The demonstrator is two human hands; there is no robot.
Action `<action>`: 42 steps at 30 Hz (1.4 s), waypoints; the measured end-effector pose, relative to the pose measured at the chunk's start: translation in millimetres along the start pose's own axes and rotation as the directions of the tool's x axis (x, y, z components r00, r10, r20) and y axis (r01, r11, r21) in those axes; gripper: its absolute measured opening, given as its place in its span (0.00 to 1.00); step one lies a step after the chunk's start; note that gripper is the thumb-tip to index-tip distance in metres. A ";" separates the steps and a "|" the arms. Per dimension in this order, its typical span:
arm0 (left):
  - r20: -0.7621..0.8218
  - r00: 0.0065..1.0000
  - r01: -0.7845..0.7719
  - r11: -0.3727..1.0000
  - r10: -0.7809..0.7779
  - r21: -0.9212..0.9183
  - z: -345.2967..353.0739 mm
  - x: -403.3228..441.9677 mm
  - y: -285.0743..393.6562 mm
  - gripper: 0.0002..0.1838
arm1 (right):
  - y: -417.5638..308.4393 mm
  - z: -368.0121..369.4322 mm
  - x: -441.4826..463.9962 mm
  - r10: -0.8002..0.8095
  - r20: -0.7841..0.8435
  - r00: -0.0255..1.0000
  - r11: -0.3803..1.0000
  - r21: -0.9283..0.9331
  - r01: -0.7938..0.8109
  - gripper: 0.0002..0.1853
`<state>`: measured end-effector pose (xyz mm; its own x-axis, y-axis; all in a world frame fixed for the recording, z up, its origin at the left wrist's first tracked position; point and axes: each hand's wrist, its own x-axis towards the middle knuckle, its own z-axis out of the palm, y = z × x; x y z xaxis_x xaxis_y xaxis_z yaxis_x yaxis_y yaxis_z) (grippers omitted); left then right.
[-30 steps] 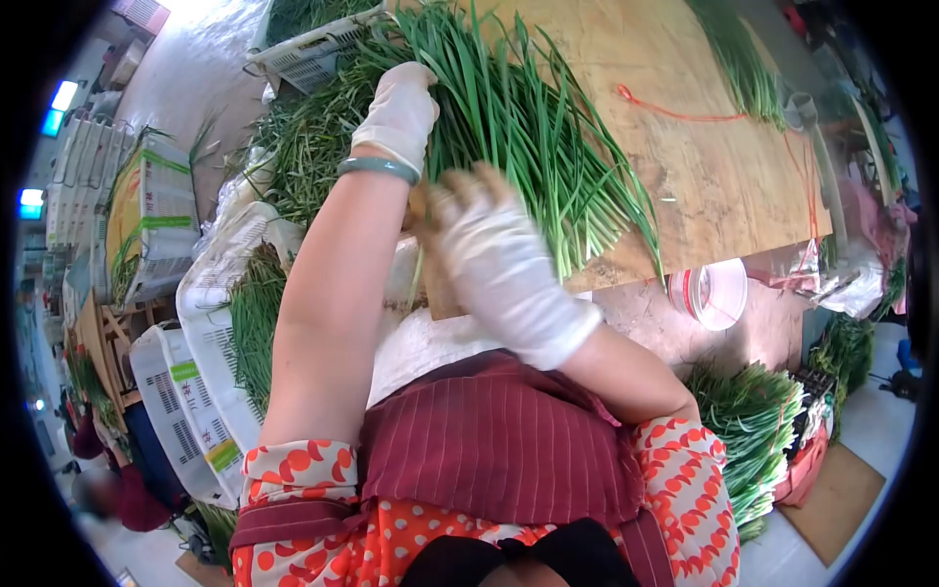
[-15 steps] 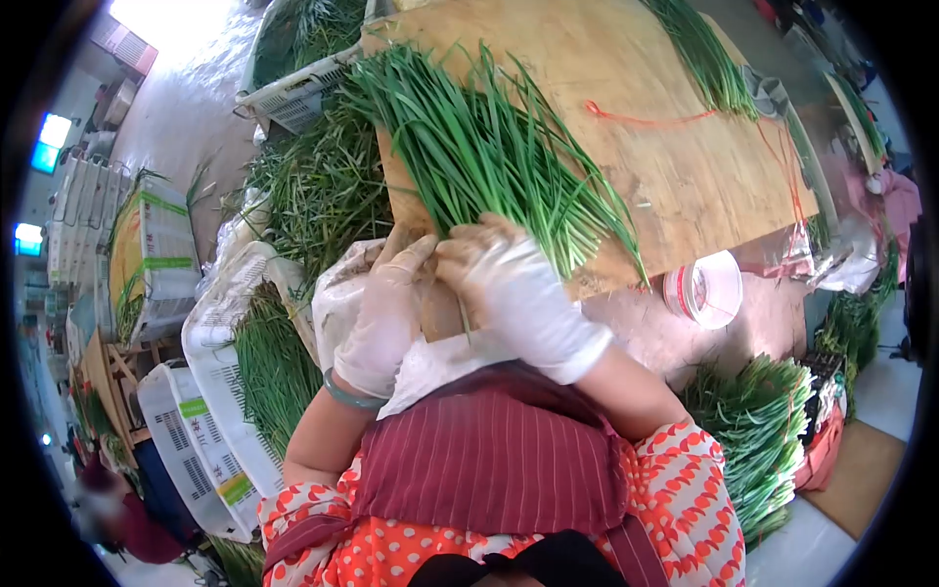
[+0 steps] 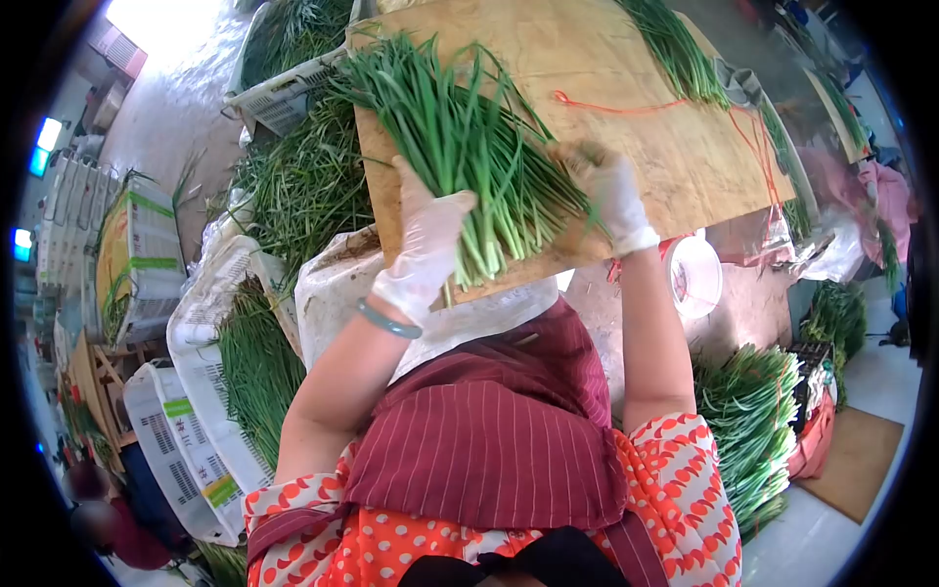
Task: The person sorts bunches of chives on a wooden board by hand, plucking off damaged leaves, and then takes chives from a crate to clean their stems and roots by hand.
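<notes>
A loose bunch of garlic chives (image 3: 465, 147) lies on the wooden board (image 3: 665, 166), leaves pointing away and pale cut ends towards me. My left hand (image 3: 425, 235), in a thin white glove, grips the bunch's left side, thumb over the stalks; its other fingers are partly hidden. At the right edge of the bunch, my gloved right hand (image 3: 611, 191) has curled fingers closed around outer strands; the fingertips are slightly blurred. A red string (image 3: 616, 106) lies on the board beyond that hand.
More chives lie on the board's far edge (image 3: 675, 49). White crates (image 3: 210, 362) of greens and a leaf heap (image 3: 308, 186) stand left. A white tub (image 3: 694, 279) sits below the board on the right, near a stack of bunched chives (image 3: 748, 430). A person (image 3: 127, 519) is at lower left.
My hands were close together in front of the board. They have moved apart and forward, the left to the bunch's left side and the right to its right edge. The bunch has shifted and narrowed.
</notes>
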<state>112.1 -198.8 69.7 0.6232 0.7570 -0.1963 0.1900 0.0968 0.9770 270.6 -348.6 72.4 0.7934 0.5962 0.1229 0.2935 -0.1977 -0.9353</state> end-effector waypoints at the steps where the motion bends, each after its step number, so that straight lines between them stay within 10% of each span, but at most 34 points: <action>1: 0.062 0.998 0.012 0.976 0.001 -0.216 -6.6 -6.5 2.1 0.52 | 2.9 -4.0 6.8 0.001 -0.004 1.000 1.000 0.001 -0.001 0.07; 7: 0.040 0.999 0.043 0.946 -0.032 -0.320 -33.9 -12.7 -9.5 0.40 | 10.4 -0.4 31.2 -0.163 -0.127 0.978 0.654 -0.757 0.010 0.31; 11: 0.004 0.992 0.111 0.845 -0.127 -0.523 -34.8 -10.6 10.7 0.34 | 13.0 24.7 22.8 -0.078 -0.145 0.986 0.716 -0.696 -0.045 0.37; 15: 0.076 0.996 0.004 0.882 0.036 -0.471 -24.3 3.0 3.6 0.44 | -39.5 81.0 -13.9 0.143 0.185 0.972 0.826 -0.563 -0.015 0.33; 18: -0.026 0.998 -0.069 0.945 0.064 -0.320 -30.0 -1.4 0.0 0.42 | -38.9 106.4 -31.4 -0.048 0.219 0.975 0.979 -0.185 0.090 0.34; 22: 0.041 0.975 0.205 0.803 -0.220 -0.559 -65.7 2.2 -16.7 0.17 | -11.4 85.8 -3.0 -0.139 0.189 0.972 0.983 0.141 0.114 0.32; 25: 0.029 0.952 0.264 0.767 -0.306 -0.585 -82.0 10.4 -34.9 0.12 | 0.5 50.1 14.7 0.034 0.196 0.980 0.938 -0.343 0.036 0.30; 32: 0.103 0.919 0.352 0.677 -0.380 -0.646 -82.4 4.3 -21.0 0.14 | 3.1 3.2 -42.5 -0.261 -0.072 0.963 0.802 -0.572 0.175 0.27; 39: 0.085 0.935 0.317 0.704 -0.344 -0.636 -83.3 7.5 -32.4 0.12 | -0.5 -0.2 -78.7 0.120 0.038 0.992 0.792 -0.606 -0.073 0.27; 42: 0.034 0.941 0.287 0.740 -0.337 -0.609 -79.6 11.2 -36.5 0.11 | -19.3 1.8 -70.1 -0.522 0.159 0.838 0.302 -0.885 0.355 0.25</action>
<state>51.8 -142.5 38.6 0.5484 0.6577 -0.5164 -0.1425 0.6820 0.7173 208.3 -385.2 81.2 0.4274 0.7263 0.5384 0.8423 -0.5362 0.0547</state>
